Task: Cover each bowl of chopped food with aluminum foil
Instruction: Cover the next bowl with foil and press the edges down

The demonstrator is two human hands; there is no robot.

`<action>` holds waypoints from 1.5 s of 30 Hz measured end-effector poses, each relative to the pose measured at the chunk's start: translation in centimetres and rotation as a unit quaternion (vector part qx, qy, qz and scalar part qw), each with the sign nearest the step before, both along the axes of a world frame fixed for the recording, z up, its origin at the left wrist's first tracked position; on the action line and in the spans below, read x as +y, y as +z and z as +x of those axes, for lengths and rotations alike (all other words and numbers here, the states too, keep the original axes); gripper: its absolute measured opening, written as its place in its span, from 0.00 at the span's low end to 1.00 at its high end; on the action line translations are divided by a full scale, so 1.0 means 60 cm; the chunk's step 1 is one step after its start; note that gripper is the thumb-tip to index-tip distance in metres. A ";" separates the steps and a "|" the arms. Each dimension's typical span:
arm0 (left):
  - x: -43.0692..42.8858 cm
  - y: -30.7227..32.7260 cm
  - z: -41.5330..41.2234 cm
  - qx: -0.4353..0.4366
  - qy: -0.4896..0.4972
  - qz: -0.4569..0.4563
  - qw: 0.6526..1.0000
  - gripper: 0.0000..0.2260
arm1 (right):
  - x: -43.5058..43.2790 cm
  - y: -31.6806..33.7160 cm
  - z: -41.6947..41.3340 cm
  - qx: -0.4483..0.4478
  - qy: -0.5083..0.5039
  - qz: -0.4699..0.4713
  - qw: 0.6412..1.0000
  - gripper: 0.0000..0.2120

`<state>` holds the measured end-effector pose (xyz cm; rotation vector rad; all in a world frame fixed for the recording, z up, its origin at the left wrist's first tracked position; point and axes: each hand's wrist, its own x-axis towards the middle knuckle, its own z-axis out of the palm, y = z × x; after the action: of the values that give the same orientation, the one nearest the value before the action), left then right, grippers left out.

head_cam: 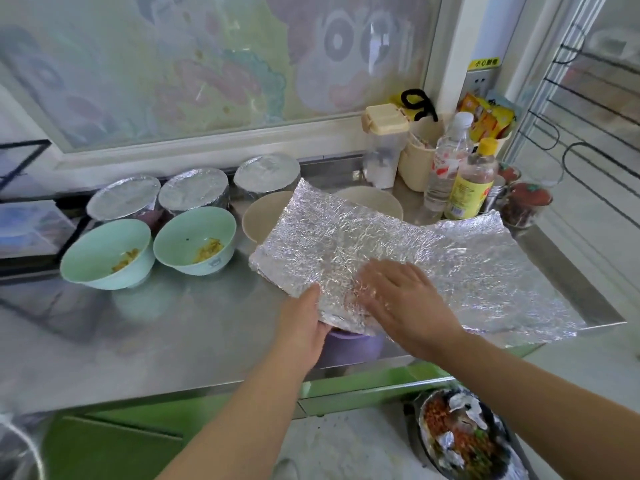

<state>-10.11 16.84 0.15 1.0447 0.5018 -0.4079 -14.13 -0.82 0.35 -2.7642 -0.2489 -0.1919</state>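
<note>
Foil sheet (433, 258) lies over the purple bowl (349, 346); right hand (405, 303) presses it with flat fingers (377, 282), left hand (304, 327) grips its edge at the bowl's left.

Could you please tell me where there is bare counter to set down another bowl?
The widest bare patch is the steel counter in front of the left green bowl and right green bowl, left of the left hand. The foil sheet covers the right side, and the back right corner is crowded with bottles.
</note>
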 end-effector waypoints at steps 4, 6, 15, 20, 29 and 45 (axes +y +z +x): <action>0.030 -0.020 -0.025 0.029 0.007 0.039 0.999 0.08 | 0.025 -0.021 0.016 0.111 -0.019 -0.067 0.991 0.31; 0.040 -0.032 -0.032 0.027 -0.004 0.070 0.997 0.05 | 0.035 -0.034 0.019 0.135 -0.020 -0.091 0.987 0.32; 0.052 -0.026 -0.039 -0.042 -0.024 0.197 0.979 0.06 | 0.037 -0.068 0.033 0.150 -0.030 -0.129 0.980 0.35; 0.079 -0.003 -0.023 -0.115 0.136 0.358 0.916 0.20 | 0.028 -0.072 0.038 0.149 -0.021 -0.140 0.979 0.38; 0.040 0.009 0.096 -0.552 -0.221 0.617 0.516 0.19 | 0.046 -0.038 0.039 0.131 0.009 -0.152 0.980 0.40; 0.081 -0.078 0.060 -0.378 -0.431 0.668 0.475 0.29 | 0.027 -0.089 0.022 0.149 -0.041 -0.018 0.988 0.40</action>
<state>-6.49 21.72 -4.50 2.8702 -0.8445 -0.3026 -12.79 0.79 -4.98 -2.7926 -0.0605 0.2078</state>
